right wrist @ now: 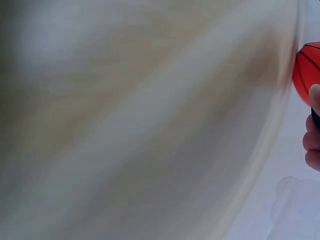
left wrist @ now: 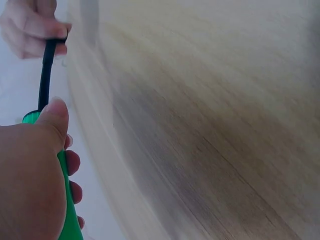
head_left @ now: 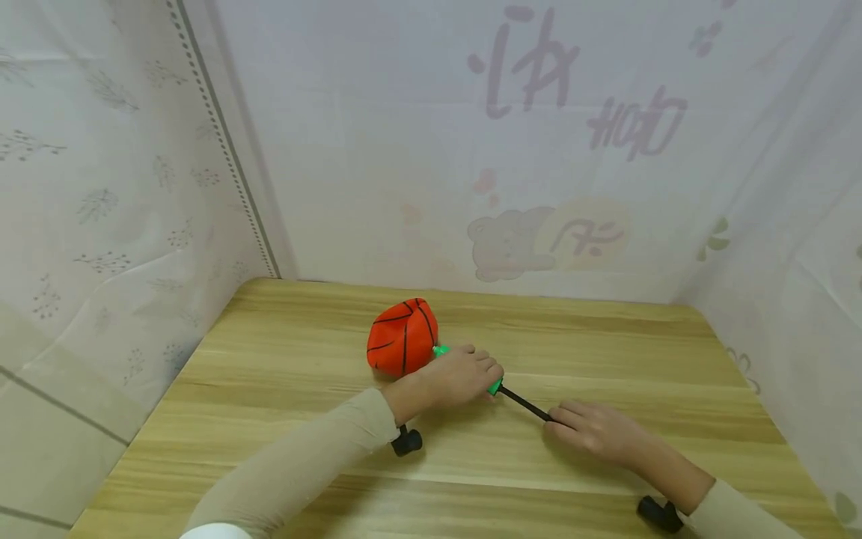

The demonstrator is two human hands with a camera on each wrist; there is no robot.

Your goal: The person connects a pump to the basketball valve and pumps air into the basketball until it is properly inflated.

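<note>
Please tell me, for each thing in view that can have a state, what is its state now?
Orange ball: dented, looks underinflated
Green pump: black rod extended
Left hand: gripping the pump's body
Right hand: holding the rod's far end

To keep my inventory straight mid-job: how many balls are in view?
1: the dented orange ball, at the left end of the green pump gripped by the left hand. A small one hidden behind the arms can't be ruled out.
</note>
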